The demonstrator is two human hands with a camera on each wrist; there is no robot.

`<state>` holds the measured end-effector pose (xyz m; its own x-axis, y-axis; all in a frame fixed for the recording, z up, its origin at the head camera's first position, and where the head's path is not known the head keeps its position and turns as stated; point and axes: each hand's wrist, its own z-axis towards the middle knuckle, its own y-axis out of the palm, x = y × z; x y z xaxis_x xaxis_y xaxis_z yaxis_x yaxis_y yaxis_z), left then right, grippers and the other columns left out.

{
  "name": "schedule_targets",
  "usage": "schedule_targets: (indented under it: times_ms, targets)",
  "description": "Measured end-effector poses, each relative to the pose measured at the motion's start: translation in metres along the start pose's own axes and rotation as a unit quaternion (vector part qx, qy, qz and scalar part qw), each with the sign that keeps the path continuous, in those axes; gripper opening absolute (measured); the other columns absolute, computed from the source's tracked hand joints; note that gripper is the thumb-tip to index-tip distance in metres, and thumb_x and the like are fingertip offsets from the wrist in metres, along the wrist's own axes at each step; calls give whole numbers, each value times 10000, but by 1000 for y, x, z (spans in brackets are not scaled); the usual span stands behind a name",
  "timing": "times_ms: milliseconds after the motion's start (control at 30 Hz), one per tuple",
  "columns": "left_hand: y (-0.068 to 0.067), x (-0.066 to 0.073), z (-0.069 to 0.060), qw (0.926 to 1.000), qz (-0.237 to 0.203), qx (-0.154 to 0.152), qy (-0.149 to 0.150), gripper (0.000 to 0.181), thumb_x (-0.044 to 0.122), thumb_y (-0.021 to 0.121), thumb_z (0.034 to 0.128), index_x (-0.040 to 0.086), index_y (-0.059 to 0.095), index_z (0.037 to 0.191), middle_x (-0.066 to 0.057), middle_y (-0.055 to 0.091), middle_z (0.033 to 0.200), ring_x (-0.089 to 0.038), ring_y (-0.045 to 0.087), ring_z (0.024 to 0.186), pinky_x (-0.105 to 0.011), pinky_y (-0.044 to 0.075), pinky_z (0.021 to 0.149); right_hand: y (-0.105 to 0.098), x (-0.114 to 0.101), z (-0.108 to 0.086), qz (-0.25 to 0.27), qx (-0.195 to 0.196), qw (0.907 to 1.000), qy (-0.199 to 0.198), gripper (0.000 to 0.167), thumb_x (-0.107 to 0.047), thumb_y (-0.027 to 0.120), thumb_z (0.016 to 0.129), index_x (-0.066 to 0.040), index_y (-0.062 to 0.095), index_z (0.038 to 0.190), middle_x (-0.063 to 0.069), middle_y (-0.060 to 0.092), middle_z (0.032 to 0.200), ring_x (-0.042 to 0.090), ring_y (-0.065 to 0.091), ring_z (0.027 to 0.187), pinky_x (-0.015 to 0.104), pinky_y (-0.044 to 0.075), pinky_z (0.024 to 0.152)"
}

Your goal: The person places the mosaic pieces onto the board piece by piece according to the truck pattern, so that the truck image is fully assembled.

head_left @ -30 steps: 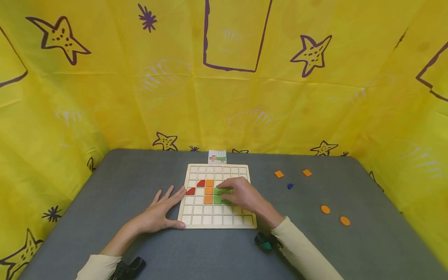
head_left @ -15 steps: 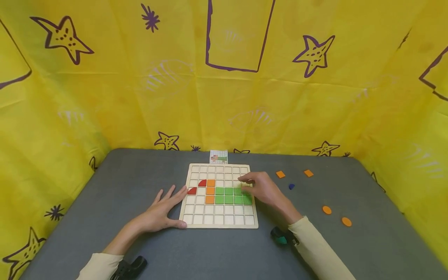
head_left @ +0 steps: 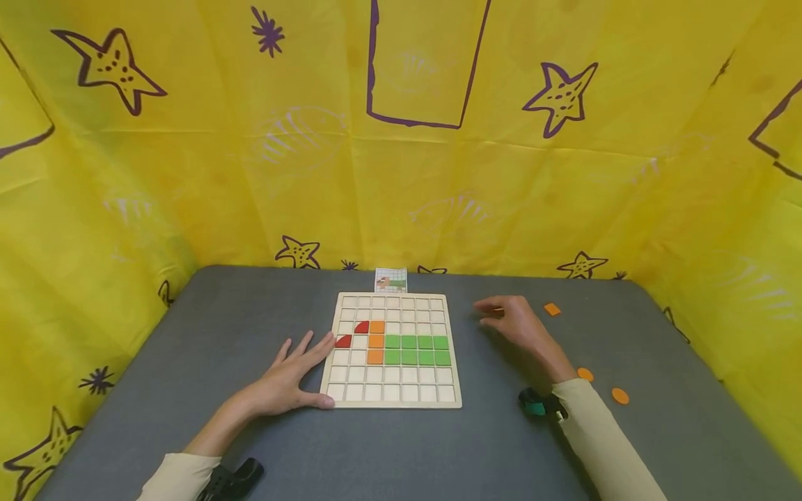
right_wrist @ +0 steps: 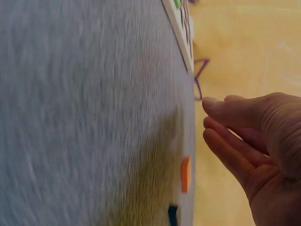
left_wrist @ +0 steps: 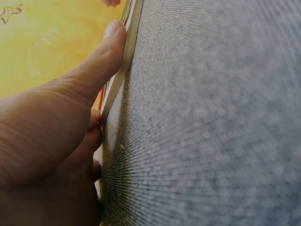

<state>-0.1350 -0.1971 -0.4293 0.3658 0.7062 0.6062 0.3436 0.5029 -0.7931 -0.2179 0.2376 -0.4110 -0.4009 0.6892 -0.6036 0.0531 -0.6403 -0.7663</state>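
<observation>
A wooden grid board [head_left: 395,394] lies mid-table. Green squares [head_left: 409,358] fill two rows on it, beside a column of orange squares [head_left: 376,341] and two red rounded pieces [head_left: 362,327]. My left hand [head_left: 282,385] rests spread at the board's left edge, its thumb by the near corner. Right of the board, my right hand [head_left: 516,325] hovers with bent, relaxed fingers and nothing between them. It mostly covers a loose orange square in the head view. Below those fingers, the right wrist view shows an orange piece [right_wrist: 186,175] and a dark blue piece [right_wrist: 173,215] on the table.
Behind the board lies a small picture card [head_left: 391,280]. Another orange square [head_left: 552,309] is at the right, with two orange round pieces [head_left: 619,396] nearer the right sleeve [head_left: 604,431]. A yellow patterned cloth [head_left: 401,174] surrounds the grey table.
My right hand has left the green squares and moved right, off the board, to above the loose orange square. More green squares now show. The left hand stays put.
</observation>
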Motion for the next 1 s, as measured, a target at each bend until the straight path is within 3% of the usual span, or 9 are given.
schedule_targets:
  times_ms: [200, 467, 767, 1000]
  targets:
    - [-1, 0, 0, 10000, 35, -26, -20, 1077, 569, 767, 740, 79, 260, 1554, -110, 199, 1620, -451, 16, 1473, -655, -97, 1106, -12, 17, 2, -120, 141, 9996, 210, 353, 39, 751, 812, 36, 698, 1161, 202, 699, 1120, 378, 665, 1037, 498, 537, 863]
    - [-1, -1, -1, 10000, -21, -17, -29, 1076, 561, 770, 740, 78, 259, 1555, -112, 198, 1620, -447, 12, 1475, -650, -103, 1108, -19, 34, 8, -526, -36, 9986, 17, 417, 105, 732, 785, 83, 658, 1195, 225, 684, 1146, 406, 622, 1102, 536, 480, 941]
    - [1, 0, 0, 10000, -8, -5, -54, 1079, 561, 775, 734, 83, 262, 1554, -106, 200, 1620, -445, 16, 1476, -644, -104, 1110, -22, 37, 4, -145, -242, 9994, 203, 419, 104, 712, 809, 116, 622, 1218, 267, 664, 1155, 422, 638, 1064, 528, 510, 890]
    - [0, -1, -1, 10000, -12, 21, -40, 1083, 568, 772, 732, 73, 267, 1552, -114, 206, 1618, -453, 20, 1473, -651, -96, 1108, -21, 39, 0, -16, -137, 9993, 345, 390, 82, 706, 832, 122, 625, 1212, 277, 657, 1165, 421, 642, 1063, 523, 520, 882]
